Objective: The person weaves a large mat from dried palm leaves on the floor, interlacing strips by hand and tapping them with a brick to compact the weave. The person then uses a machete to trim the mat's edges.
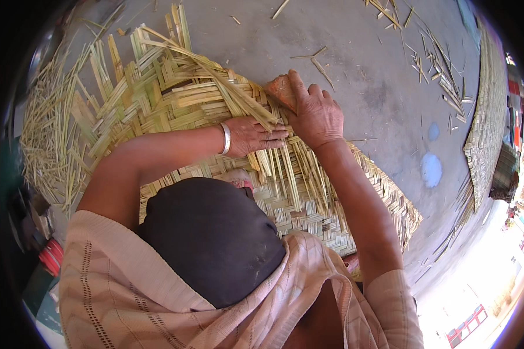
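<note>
I'm seeing the mat lying under the flat, unclenched left hand, the right hand gripping a reddish block at its edge; weave wrist-side is looking done, while strip ends beyond the left are seemingly awaiting interlacing.

Woven mat and loose strips on grey ground suggest a weaving yard.
</note>
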